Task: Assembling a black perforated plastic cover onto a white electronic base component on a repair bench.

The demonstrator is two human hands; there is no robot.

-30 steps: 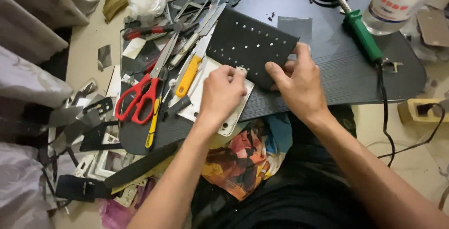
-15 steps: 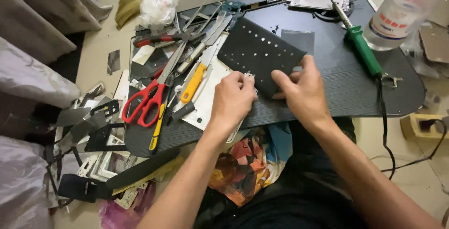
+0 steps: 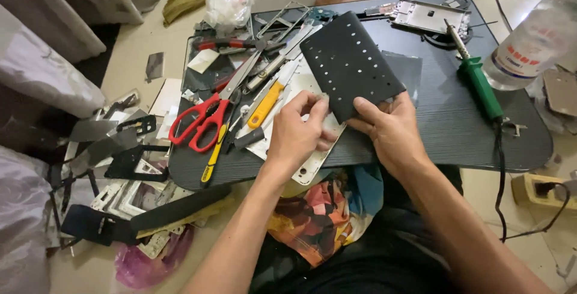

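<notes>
right now both hands hold a black perforated sheet [image 3: 351,66] by its near edge, above a dark tray table [image 3: 445,132]. the left hand [image 3: 297,132] pinches the sheet's lower left corner, fingers curled; the right hand [image 3: 390,129] grips the lower right edge, thumb on top. red scissors [image 3: 201,123] and a yellow-handled knife [image 3: 264,105] lie to the left, a green-handled soldering iron [image 3: 478,81] to the right.

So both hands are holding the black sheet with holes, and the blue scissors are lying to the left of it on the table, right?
Not quite: the scissors have red handles, not blue. The head view shows this. The rest holds: the left hand and the right hand both grip the black sheet with holes, and the scissors lie to its left on the table.
</notes>
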